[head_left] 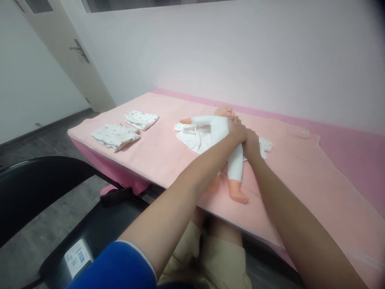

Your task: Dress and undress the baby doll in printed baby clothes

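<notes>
White box (78, 259) on the black chair (102, 224): printed label (76, 254), too blurred for me to read.
Readable text: none I can make out.

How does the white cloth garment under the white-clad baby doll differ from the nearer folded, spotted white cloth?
The white cloth garment lies spread out; the nearer folded, spotted white cloth is a compact bundle. The white-clad baby doll partly covers the garment, while nothing lies on the bundle. Both are on the pale pink cover.
</notes>
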The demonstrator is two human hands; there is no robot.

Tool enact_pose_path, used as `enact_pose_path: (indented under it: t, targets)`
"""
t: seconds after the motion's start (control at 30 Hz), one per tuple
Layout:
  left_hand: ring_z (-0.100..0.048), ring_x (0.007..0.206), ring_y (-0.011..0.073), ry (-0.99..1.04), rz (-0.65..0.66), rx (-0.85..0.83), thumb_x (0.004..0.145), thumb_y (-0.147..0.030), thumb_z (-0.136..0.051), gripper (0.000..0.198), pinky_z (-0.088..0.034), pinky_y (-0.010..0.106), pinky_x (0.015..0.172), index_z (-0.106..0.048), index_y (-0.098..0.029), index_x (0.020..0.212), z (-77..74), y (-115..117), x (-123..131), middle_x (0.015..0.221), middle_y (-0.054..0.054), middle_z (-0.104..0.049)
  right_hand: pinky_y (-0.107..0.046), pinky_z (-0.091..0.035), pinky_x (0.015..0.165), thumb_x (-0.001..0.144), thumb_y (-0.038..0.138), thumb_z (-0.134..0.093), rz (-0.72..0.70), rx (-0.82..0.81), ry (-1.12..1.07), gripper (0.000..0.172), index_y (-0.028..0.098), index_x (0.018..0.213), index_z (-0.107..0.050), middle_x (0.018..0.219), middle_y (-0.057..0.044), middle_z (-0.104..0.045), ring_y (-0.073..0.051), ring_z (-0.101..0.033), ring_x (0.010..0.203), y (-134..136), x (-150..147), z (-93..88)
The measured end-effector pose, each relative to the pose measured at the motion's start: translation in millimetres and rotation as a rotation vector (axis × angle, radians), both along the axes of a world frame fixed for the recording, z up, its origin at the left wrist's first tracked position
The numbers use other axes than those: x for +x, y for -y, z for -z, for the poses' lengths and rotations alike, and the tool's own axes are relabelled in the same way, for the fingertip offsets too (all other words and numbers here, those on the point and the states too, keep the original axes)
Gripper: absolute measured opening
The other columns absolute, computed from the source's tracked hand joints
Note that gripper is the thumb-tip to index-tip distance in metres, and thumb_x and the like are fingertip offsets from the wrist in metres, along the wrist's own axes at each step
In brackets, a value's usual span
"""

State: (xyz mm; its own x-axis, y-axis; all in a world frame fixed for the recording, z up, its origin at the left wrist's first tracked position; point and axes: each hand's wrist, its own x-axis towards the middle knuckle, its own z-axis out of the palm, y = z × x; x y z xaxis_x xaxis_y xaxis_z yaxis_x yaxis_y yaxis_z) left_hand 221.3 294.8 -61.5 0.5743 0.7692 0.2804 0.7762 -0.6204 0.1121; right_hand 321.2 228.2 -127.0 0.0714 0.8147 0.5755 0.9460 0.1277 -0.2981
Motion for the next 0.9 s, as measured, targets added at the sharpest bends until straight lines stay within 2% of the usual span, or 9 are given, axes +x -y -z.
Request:
enact_pose_path:
  t: [0.17,0.33,0.43,0.6,0.77,0.9]
  targets:
    - [-0.044,0.141,0.0412,0.025,-0.043,0.011,0.080,-0.030,-0.075,0.028,-0.032,0.065,0.116,-0.086,-0.029,0.106,5.7,-15,14,0.131,0.014,-0.071,-0.052,-0.048,0.100,0.096,0.034,-0.041,0.011,0.004,0.008,0.042,0.019,0.129,-0.062,0.121,-0.018,-0.068,-0.038,-0.060,0.114,-2,3,2.3]
    - [-0.043,0.142,0.0434,0.044,-0.085,0.007,0.080,-0.030,-0.077,0.033,-0.028,0.064,0.117,-0.086,-0.027,0.111,5.9,-16,12,0.136,0.015,-0.068,-0.051,-0.048,0.099,0.098,0.041,-0.043,0.007,0.030,-0.002,0.041,0.020,0.128,-0.062,0.119,-0.016,-0.069,-0.037,-0.060,0.111,0,2,1.2]
    - [-0.039,0.145,0.0423,0.005,-0.109,0.005,0.085,-0.030,-0.071,0.037,-0.025,0.063,0.120,-0.082,-0.020,0.119,3.6,-12,6,0.141,0.018,-0.065,-0.050,-0.047,0.100,0.100,0.044,-0.045,0.003,0.059,-0.027,0.039,0.020,0.125,-0.063,0.120,-0.017,-0.069,-0.036,-0.059,0.110,1,2,1.6]
    - [-0.037,0.146,0.0392,-0.050,-0.082,0.082,0.092,-0.036,-0.062,0.048,-0.027,0.055,0.121,-0.072,-0.013,0.134,0.2,-1,-14,0.149,0.022,-0.058,-0.049,-0.046,0.099,0.098,0.036,-0.050,0.005,0.144,-0.061,0.024,0.018,0.112,-0.061,0.113,-0.015,-0.069,-0.033,-0.059,0.106,-1,2,5.9]
    - [-0.040,0.141,0.0378,0.030,-0.042,0.072,0.092,-0.036,-0.064,0.049,-0.030,0.051,0.118,-0.067,-0.011,0.135,-0.6,3,-30,0.143,0.022,-0.060,-0.048,-0.046,0.096,0.096,0.031,-0.052,0.085,0.203,0.004,0.016,0.019,0.105,-0.059,0.107,-0.014,-0.064,-0.033,-0.056,0.104,-3,2,10.1]
    - [-0.044,0.136,0.0367,0.056,-0.058,0.096,0.090,-0.036,-0.068,0.048,-0.030,0.050,0.117,-0.066,-0.013,0.132,-2.2,3,-38,0.140,0.021,-0.062,-0.047,-0.047,0.095,0.092,0.026,-0.053,0.156,0.217,0.043,0.011,0.019,0.101,-0.055,0.103,-0.013,-0.059,-0.031,-0.054,0.101,-3,4,12.0]
